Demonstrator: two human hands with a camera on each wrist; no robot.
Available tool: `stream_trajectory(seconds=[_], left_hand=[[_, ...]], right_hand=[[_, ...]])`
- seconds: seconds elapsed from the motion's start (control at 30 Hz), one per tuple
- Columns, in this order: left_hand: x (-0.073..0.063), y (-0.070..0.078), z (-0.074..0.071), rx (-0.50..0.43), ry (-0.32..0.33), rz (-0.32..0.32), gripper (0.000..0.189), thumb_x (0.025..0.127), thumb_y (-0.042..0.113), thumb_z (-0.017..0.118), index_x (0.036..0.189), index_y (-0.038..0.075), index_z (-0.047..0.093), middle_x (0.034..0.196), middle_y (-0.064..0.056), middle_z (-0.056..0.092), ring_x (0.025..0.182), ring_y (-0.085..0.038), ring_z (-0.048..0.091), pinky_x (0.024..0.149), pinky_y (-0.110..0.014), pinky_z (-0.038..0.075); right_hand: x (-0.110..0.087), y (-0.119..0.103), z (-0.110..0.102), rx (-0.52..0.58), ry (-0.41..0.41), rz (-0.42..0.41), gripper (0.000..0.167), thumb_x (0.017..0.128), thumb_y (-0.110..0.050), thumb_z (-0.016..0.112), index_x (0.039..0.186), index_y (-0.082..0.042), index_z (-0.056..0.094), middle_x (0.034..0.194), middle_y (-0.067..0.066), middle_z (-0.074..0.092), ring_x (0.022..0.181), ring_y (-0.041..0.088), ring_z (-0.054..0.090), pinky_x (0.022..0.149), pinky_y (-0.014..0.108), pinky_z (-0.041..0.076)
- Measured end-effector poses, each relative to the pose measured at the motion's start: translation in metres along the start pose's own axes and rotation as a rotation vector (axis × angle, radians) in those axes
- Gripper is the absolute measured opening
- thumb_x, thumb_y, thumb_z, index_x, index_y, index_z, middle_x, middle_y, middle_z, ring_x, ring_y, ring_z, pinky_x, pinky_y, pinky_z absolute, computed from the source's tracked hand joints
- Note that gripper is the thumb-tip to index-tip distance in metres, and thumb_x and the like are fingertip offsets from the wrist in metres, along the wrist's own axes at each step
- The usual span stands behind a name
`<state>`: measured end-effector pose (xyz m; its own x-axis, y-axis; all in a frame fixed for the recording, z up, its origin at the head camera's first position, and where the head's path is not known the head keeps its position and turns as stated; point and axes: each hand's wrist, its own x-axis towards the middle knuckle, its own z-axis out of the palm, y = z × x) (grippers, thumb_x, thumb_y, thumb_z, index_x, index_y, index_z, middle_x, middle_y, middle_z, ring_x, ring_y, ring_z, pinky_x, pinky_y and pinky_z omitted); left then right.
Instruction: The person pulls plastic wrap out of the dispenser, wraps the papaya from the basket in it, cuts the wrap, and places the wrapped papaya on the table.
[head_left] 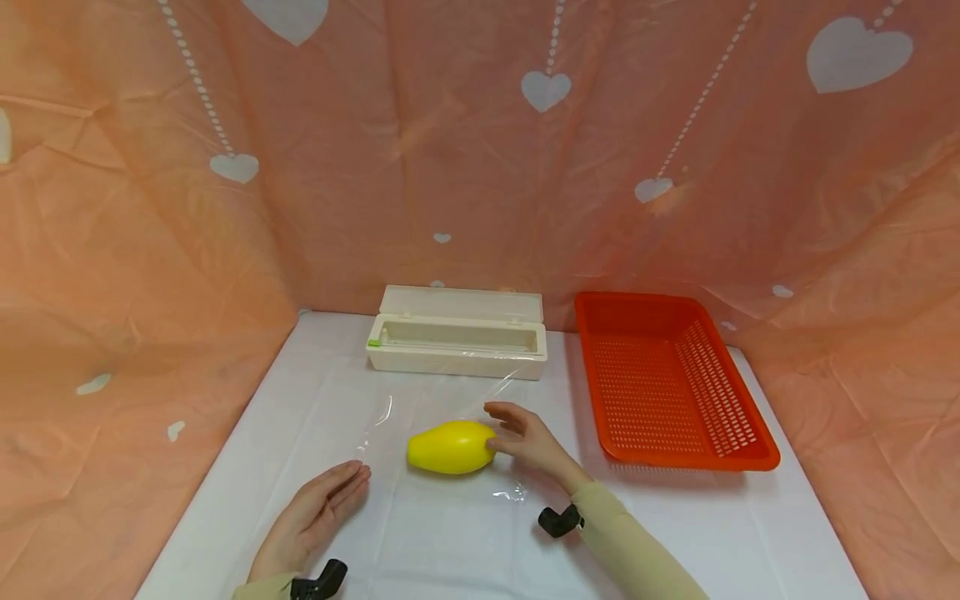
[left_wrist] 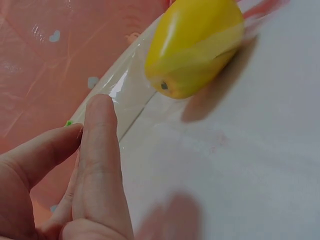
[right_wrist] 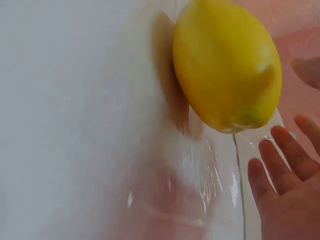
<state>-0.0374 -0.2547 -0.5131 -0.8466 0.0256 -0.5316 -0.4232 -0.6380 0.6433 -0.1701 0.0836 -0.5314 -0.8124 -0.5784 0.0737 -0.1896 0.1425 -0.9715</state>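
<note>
A yellow papaya-like fruit lies on its side on clear cling film spread over the white table. My right hand is at the fruit's right end, fingers spread and nothing gripped; in the right wrist view its fingertips are apart from the fruit. To the left, my left hand hovers near the film's left edge, its fingers straight and together. The left wrist view shows that thumb touching the side of the index finger, with the fruit beyond them.
Behind the fruit stands a white cling film dispenser with its lid raised, film running out of its front. An orange-red perforated basket sits on the right. A peach curtain with hearts hangs around the table.
</note>
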Motion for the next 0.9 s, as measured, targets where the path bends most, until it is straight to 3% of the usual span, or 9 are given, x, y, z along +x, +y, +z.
stream_trajectory(seconds=[0.1, 0.2, 0.33, 0.43, 0.57, 0.7, 0.87, 0.9], left_hand=[[0.000, 0.001, 0.001, -0.009, -0.011, -0.004, 0.022, 0.101, 0.006, 0.046, 0.096, 0.008, 0.067, 0.103, -0.009, 0.066, 0.099, -0.018, 0.064, 0.100, -0.035, 0.043], [0.001, 0.002, 0.001, -0.031, -0.019, -0.012, 0.027, 0.102, 0.004, 0.042, 0.095, 0.008, 0.068, 0.102, -0.009, 0.066, 0.098, -0.018, 0.064, 0.100, -0.034, 0.044], [0.002, 0.004, 0.002, -0.049, -0.031, -0.015, 0.029, 0.102, 0.003, 0.041, 0.096, 0.008, 0.069, 0.103, -0.010, 0.066, 0.099, -0.019, 0.064, 0.099, -0.032, 0.044], [0.003, 0.004, 0.003, -0.040, -0.034, -0.006, 0.026, 0.102, 0.003, 0.043, 0.096, 0.008, 0.069, 0.103, -0.010, 0.066, 0.100, -0.019, 0.064, 0.099, -0.033, 0.044], [0.004, 0.004, 0.003, -0.027, -0.033, 0.009, 0.025, 0.101, 0.004, 0.044, 0.097, 0.007, 0.068, 0.104, -0.010, 0.066, 0.100, -0.019, 0.064, 0.100, -0.034, 0.042], [0.004, 0.004, 0.000, -0.008, -0.017, 0.025, 0.025, 0.102, 0.005, 0.043, 0.095, 0.009, 0.068, 0.104, -0.009, 0.065, 0.099, -0.018, 0.064, 0.102, -0.035, 0.041], [0.005, 0.002, -0.004, 0.038, 0.015, 0.050, 0.020, 0.101, 0.004, 0.046, 0.103, 0.004, 0.066, 0.105, -0.010, 0.065, 0.100, -0.019, 0.064, 0.101, -0.037, 0.042], [0.005, 0.002, -0.005, 0.058, 0.021, 0.058, 0.020, 0.101, 0.003, 0.046, 0.112, 0.001, 0.062, 0.106, -0.011, 0.064, 0.100, -0.020, 0.064, 0.100, -0.037, 0.043]], right_hand=[[-0.015, -0.004, -0.004, -0.118, 0.055, -0.037, 0.052, 0.086, -0.012, 0.073, 0.133, -0.001, 0.051, 0.134, 0.014, 0.053, 0.124, 0.033, 0.046, 0.106, 0.050, 0.035], [-0.032, -0.004, -0.007, -0.301, 0.045, -0.093, 0.047, 0.085, -0.018, 0.074, 0.126, -0.004, 0.056, 0.127, 0.006, 0.057, 0.119, 0.026, 0.051, 0.103, 0.046, 0.040], [-0.052, -0.002, -0.009, -0.588, -0.090, -0.198, 0.046, 0.081, -0.024, 0.078, 0.120, -0.008, 0.060, 0.121, 0.001, 0.060, 0.114, 0.017, 0.054, 0.101, 0.038, 0.043], [-0.061, -0.001, -0.008, -0.820, -0.204, -0.337, 0.045, 0.076, -0.027, 0.080, 0.114, -0.010, 0.063, 0.118, 0.000, 0.060, 0.111, 0.016, 0.055, 0.099, 0.033, 0.044], [-0.064, 0.004, -0.004, -1.057, -0.233, -0.528, 0.026, 0.075, -0.020, 0.077, 0.098, -0.012, 0.067, 0.109, 0.000, 0.062, 0.102, 0.016, 0.059, 0.093, 0.029, 0.047], [-0.064, 0.011, -0.002, -1.163, -0.209, -0.584, 0.012, 0.084, -0.015, 0.072, 0.096, -0.012, 0.069, 0.107, 0.000, 0.063, 0.100, 0.014, 0.061, 0.091, 0.027, 0.049], [-0.068, 0.018, -0.003, -1.147, -0.170, -0.561, 0.010, 0.086, -0.014, 0.070, 0.096, -0.015, 0.065, 0.102, -0.006, 0.061, 0.094, 0.009, 0.060, 0.085, 0.022, 0.049], [-0.069, 0.019, -0.004, -1.134, -0.162, -0.549, 0.011, 0.087, -0.014, 0.069, 0.096, -0.016, 0.064, 0.099, -0.007, 0.061, 0.091, 0.007, 0.060, 0.083, 0.021, 0.049]])
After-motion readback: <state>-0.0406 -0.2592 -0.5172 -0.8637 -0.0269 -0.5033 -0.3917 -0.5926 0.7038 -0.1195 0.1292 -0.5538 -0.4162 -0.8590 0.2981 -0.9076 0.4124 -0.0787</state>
